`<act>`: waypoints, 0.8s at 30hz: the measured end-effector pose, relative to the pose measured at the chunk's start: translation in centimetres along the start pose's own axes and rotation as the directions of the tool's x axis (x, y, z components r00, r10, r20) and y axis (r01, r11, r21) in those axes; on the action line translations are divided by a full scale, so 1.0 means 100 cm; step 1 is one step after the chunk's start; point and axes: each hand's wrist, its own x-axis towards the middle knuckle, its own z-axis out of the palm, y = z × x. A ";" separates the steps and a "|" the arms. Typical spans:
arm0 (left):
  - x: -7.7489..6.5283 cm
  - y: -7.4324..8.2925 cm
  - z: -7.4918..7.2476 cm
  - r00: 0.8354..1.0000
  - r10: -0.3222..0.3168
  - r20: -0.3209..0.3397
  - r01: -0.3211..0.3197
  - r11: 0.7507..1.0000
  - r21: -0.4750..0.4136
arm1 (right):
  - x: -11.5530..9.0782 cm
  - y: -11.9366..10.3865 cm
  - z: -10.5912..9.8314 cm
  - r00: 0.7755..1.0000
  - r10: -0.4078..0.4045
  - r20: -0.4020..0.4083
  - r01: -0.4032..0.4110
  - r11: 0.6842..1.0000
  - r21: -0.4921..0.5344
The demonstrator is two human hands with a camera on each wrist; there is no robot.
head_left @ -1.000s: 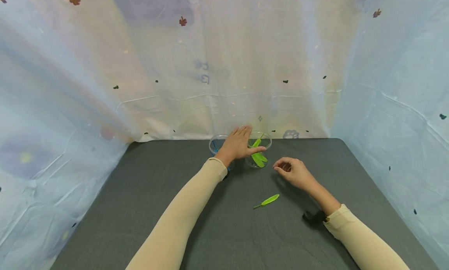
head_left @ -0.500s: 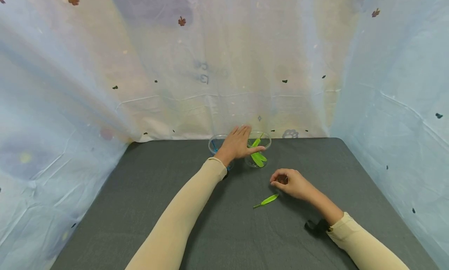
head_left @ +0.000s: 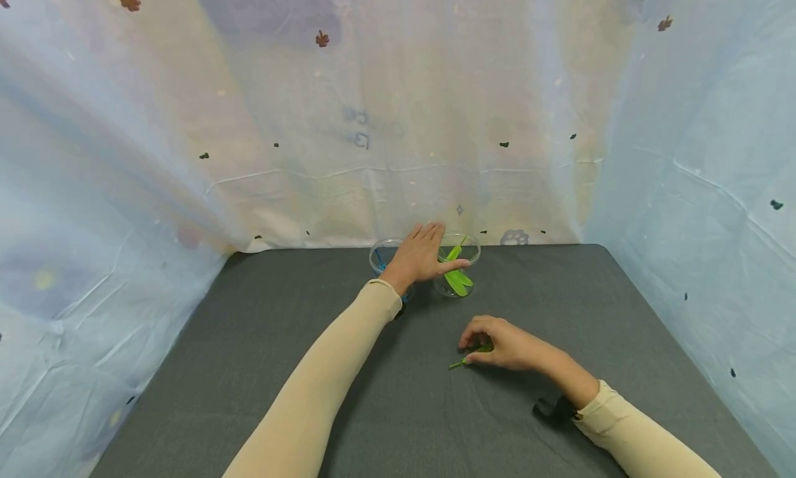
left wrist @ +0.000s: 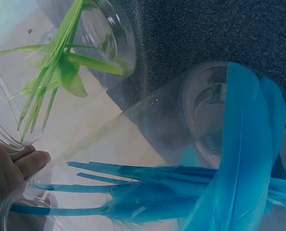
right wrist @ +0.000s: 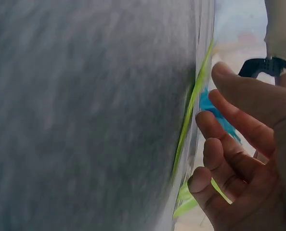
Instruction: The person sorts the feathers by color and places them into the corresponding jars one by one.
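Note:
My left hand (head_left: 421, 253) lies across the rims of two clear plastic cups, fingers straight, thumb reaching over the right cup (head_left: 479, 250). Green feathers (left wrist: 68, 72) stand in that cup. Blue feathers (left wrist: 249, 144) fill the left cup (head_left: 371, 255), which my left hand and sleeve partly cover in the head view. A single green feather (right wrist: 188, 115) lies on the dark table. My right hand (head_left: 506, 343) is over this feather, its fingers bent and thumb apart from them; in the right wrist view the fingertips are just off it. The hand hides most of its vane in the head view.
A dark grey cloth-like surface covers the table (head_left: 280, 340). Behind it and at both sides hang pale patterned curtains (head_left: 423, 105), the back one right at the table's far edge. A black strap (head_left: 553, 410) sits at my right wrist.
My right hand has come down and toward me, from beside the right cup to the loose green feather. My left hand has stayed on the cups.

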 end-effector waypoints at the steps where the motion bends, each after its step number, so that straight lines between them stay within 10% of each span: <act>1: 0.000 0.000 0.000 1.000 0.001 -0.001 -0.001 1.000 0.001 | 0.001 -0.002 0.001 1.000 0.001 0.015 0.000 1.000 -0.004; 24: 0.002 -0.002 0.002 1.000 0.012 -0.007 -0.012 1.000 0.023 | 0.016 -0.023 0.013 0.985 0.031 0.169 -0.035 0.999 0.023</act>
